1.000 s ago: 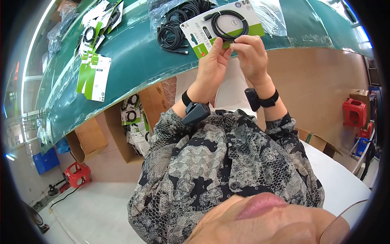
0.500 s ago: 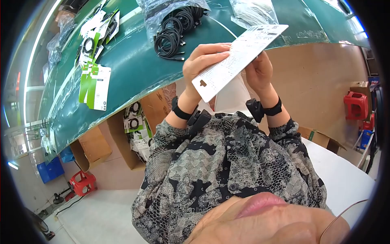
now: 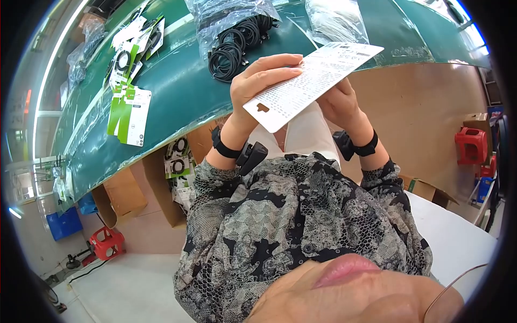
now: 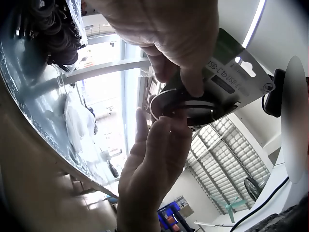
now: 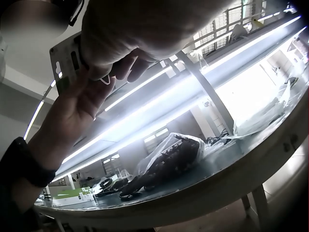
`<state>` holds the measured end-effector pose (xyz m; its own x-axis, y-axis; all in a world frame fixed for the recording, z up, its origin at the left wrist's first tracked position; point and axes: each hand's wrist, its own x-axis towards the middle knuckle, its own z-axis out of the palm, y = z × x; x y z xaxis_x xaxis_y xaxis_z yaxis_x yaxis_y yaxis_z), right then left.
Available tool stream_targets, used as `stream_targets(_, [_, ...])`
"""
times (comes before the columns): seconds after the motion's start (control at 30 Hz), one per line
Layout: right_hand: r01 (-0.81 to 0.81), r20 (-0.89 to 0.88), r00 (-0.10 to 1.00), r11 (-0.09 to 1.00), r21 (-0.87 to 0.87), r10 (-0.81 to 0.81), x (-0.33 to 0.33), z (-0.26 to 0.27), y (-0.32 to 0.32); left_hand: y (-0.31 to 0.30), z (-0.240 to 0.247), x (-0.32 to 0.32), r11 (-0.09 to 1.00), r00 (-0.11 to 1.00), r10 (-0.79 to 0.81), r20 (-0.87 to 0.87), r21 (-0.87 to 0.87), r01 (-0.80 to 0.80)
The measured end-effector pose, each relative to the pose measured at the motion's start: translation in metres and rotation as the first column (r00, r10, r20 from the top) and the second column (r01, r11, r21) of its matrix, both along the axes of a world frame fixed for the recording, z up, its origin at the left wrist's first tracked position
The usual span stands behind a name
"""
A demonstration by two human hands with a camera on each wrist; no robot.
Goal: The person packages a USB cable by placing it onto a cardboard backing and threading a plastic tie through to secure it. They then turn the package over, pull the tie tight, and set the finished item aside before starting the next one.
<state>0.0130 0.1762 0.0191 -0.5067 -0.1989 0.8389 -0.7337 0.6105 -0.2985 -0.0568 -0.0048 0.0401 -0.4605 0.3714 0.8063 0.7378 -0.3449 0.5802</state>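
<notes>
The white back of a cable card [image 3: 318, 78] faces up in the head view, tilted between both hands. My left hand [image 3: 249, 89] grips its left part, fingers on the back, thumb on the front. Behind the card is my right hand [image 3: 342, 105], its fingertips hidden there. The left wrist view shows the printed front of the card [image 4: 231, 75] with a black cable coil [image 4: 200, 104]; my right hand's fingers [image 4: 159, 137] are at the coil's edge. In the right wrist view, a thin white tie [image 5: 105, 79] shows at my right hand's pinched fingertips.
Coiled black cables [image 3: 229, 56] lie on the green table [image 3: 183, 89] beyond the hands, near a clear bag of white strips [image 3: 336, 21]. Green and white cards [image 3: 129, 116] are at the left. Below the table edge, a cardboard box [image 3: 161, 185] holds packaged cables.
The card has turned from its front, with the coil showing, to its back. My left hand's fingers have shifted onto the back; my right hand has moved behind the card.
</notes>
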Motion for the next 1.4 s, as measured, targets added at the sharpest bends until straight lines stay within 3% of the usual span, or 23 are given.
stream_targets(0.1, [0.044, -0.068, 0.997, 0.998, 0.047, -0.04, 0.005, -0.002, -0.001, -0.001, 0.004, 0.004, 0.999, 0.999, 0.003, -0.048, -0.05, -0.005])
stream_targets(0.2, [0.061, -0.01, 0.998, 0.951, -0.302, -0.067, 0.015, -0.015, -0.009, 0.005, 0.004, 0.007, 0.996, 1.0, 0.002, -0.013, 0.093, -0.001])
stream_targets(0.23, [0.056, -0.011, 0.998, 0.953, -0.298, -0.062, 0.017, -0.019, -0.013, 0.005, 0.003, 0.008, 0.995, 1.0, 0.007, -0.015, 0.097, -0.005])
stream_targets(0.27, [-0.152, 0.095, 0.943, 0.667, -0.73, 0.319, 0.017, -0.025, -0.019, 0.005, 0.001, 0.008, 0.994, 1.0, 0.01, -0.003, 0.112, -0.01])
stream_targets(0.3, [-0.151, -0.005, 0.755, 0.166, -0.974, 0.656, 0.018, -0.029, -0.026, 0.005, -0.002, 0.008, 0.992, 1.0, 0.012, 0.01, 0.126, -0.013])
stream_targets(0.33, [0.058, -0.273, 0.51, -0.349, -0.935, 0.816, 0.02, -0.028, -0.033, 0.006, -0.003, 0.008, 0.99, 1.0, 0.013, 0.025, 0.14, -0.016])
stream_targets(0.5, [0.133, -0.227, 0.425, -0.308, -0.942, 0.876, 0.031, 0.0, -0.059, 0.009, -0.002, 0.011, 0.976, 0.995, 0.068, -0.077, 0.212, -0.051])
stream_targets(0.6, [0.127, -0.22, 0.424, -0.298, -0.946, 0.879, 0.03, -0.002, -0.063, 0.001, 0.003, 0.009, 0.984, 0.975, 0.153, -0.164, 0.112, -0.136])
stream_targets(0.77, [0.119, -0.215, 0.44, -0.294, -0.948, 0.872, 0.037, -0.008, -0.062, 0.002, 0.003, 0.013, 0.987, 0.99, 0.092, -0.105, 0.139, -0.077])
stream_targets(1.0, [0.101, -0.212, 0.469, -0.29, -0.952, 0.857, 0.036, -0.016, -0.059, 0.003, 0.003, 0.008, 0.982, 0.98, 0.039, -0.194, 0.187, -0.003])
stream_targets(1.4, [0.066, -0.219, 0.505, -0.291, -0.955, 0.835, 0.051, -0.031, -0.049, 0.0, 0.019, 0.017, 0.992, 0.985, 0.056, -0.165, 0.121, -0.036])
